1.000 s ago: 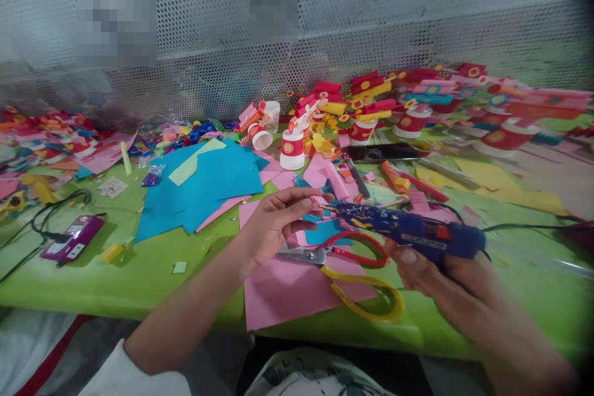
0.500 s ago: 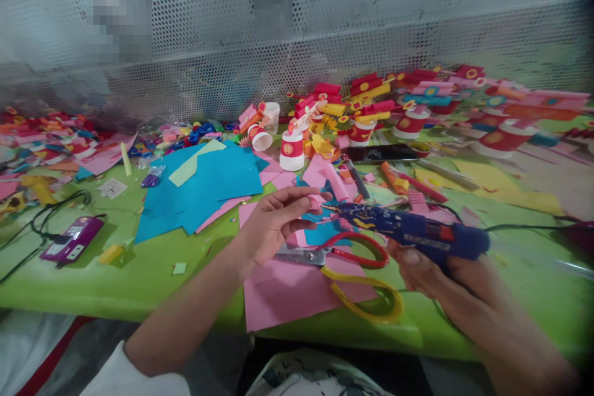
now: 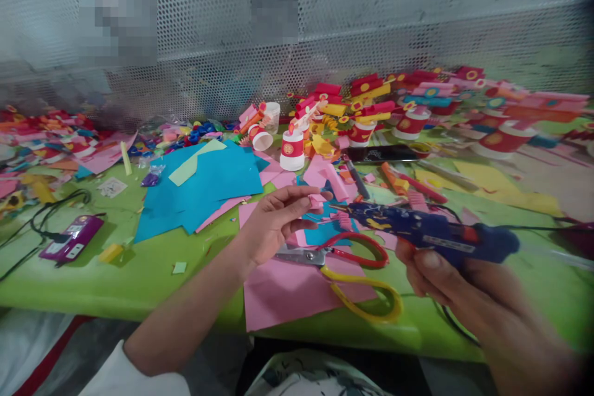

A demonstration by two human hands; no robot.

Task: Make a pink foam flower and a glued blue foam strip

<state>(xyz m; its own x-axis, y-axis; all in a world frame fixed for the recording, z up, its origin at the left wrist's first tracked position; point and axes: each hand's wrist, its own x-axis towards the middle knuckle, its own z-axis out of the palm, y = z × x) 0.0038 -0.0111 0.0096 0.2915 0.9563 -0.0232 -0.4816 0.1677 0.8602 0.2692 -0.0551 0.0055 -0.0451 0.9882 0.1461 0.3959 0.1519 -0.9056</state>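
Note:
Between the fingertips of my left hand is a small folded piece of pink paper. My right hand is wrapped round the handle of a blue hot glue gun. Its nozzle points left at the pink piece, a short gap away. Below the hands, scissors with one red and one yellow handle loop lie on a pink paper sheet. Blue paper sheets are spread to the left of my left hand.
Red and white paper cups with coloured paper rolls line the back of the green table, before a perforated metal panel. A purple power strip with black cables sits at left. A dark phone-like slab lies behind the glue gun.
My right hand has drawn the glue gun back to the right, so its nozzle is farther from the pink paper. My left hand stays nearly still.

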